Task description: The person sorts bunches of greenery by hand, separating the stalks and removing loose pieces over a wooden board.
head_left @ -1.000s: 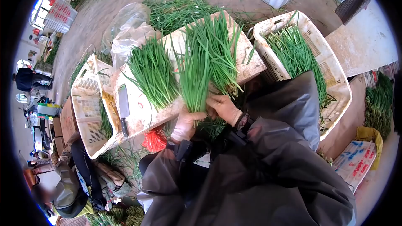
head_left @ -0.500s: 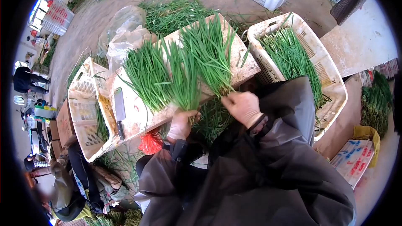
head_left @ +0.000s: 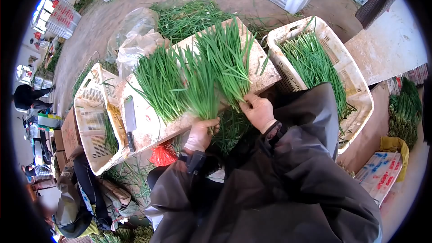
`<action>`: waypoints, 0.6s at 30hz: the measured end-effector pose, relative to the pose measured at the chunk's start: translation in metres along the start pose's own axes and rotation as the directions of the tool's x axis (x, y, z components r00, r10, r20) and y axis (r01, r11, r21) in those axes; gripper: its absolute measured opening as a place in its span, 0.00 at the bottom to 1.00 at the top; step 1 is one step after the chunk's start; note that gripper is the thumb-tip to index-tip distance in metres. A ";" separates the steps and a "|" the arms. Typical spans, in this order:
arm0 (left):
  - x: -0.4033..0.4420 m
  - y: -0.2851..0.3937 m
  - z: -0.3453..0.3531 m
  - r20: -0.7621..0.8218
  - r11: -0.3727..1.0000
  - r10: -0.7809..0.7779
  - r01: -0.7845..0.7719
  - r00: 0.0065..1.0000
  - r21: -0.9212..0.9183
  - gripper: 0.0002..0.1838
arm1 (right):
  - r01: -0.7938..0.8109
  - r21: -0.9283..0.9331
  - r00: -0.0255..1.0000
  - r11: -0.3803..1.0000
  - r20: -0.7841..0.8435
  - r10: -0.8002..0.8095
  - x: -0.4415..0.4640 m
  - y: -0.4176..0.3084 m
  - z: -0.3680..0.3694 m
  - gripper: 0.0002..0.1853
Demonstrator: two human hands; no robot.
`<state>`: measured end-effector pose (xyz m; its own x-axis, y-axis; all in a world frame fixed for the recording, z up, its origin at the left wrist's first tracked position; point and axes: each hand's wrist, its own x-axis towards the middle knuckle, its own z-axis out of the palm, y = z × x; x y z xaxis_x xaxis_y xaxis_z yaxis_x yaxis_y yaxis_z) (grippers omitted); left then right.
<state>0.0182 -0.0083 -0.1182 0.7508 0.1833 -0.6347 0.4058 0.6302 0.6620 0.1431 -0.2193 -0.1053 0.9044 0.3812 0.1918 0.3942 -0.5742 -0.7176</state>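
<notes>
My left hand [head_left: 202, 133], gloved, is wrapped round the lower ends of a bunch of garlic chives [head_left: 201, 92], whose leaves point away over the board [head_left: 143, 131]. My gloved right hand [head_left: 259, 111] pinches the stem ends at the near edge of the right-hand pile of chives [head_left: 227, 60]; its fingertips are partly hidden. On the left of the board lies another pile of chives [head_left: 159, 83]. Beside that pile rests a cleaver [head_left: 129, 116] with a dark handle.
A white crate [head_left: 366, 103] of chives stands at my right, another crate [head_left: 92, 117] at the left. Beyond the board are plastic bags [head_left: 135, 47] and a heap of loose greens [head_left: 191, 20]. Red plastic strands [head_left: 163, 154] hang below the board. A person [head_left: 29, 96] is far left.
My right hand has shifted slightly and stays at the stem ends of the right pile. My left hand, with its bunch, has moved slightly right.
</notes>
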 end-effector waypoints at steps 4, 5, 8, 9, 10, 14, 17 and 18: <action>-0.013 0.006 0.028 0.053 0.998 0.044 -0.042 0.998 -0.038 0.11 | 0.186 -0.028 0.975 0.982 0.127 -0.181 -0.015 -0.031 0.004 0.09; -0.014 0.008 0.032 0.067 0.997 0.053 -0.050 0.996 -0.057 0.10 | 0.265 -0.055 0.960 0.963 0.114 -0.257 -0.019 -0.031 0.011 0.09; -0.010 0.003 0.041 0.022 0.988 0.142 -0.141 0.990 -0.069 0.18 | 0.305 -0.075 0.944 0.949 0.157 -0.291 -0.030 -0.036 0.022 0.10; -0.011 0.003 0.045 -0.013 0.981 0.182 -0.182 0.983 -0.069 0.20 | 0.308 -0.063 0.942 0.949 0.158 -0.295 -0.032 -0.037 0.023 0.11; -0.012 0.004 0.043 -0.017 0.986 0.164 -0.164 0.986 -0.026 0.24 | 0.311 -0.051 0.941 0.949 0.160 -0.300 -0.033 -0.038 0.023 0.11; 0.000 0.000 0.037 -0.048 0.978 0.207 -0.205 0.977 0.030 0.24 | 0.314 -0.111 0.932 0.943 0.227 -0.283 -0.034 -0.037 0.021 0.11; 0.004 -0.001 0.033 -0.040 0.975 0.222 -0.220 0.974 0.029 0.25 | 0.315 -0.125 0.925 0.941 0.261 -0.275 -0.036 -0.037 0.023 0.11; 0.004 -0.003 0.033 -0.045 0.966 0.259 -0.258 0.965 0.027 0.25 | 0.310 -0.132 0.923 0.942 0.279 -0.265 -0.037 -0.037 0.022 0.10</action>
<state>0.0375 -0.0347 -0.1095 0.8060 0.3740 -0.4587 0.2121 0.5410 0.8138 0.0916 -0.1964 -0.1007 0.6847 0.7062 0.1803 0.6732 -0.5179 -0.5279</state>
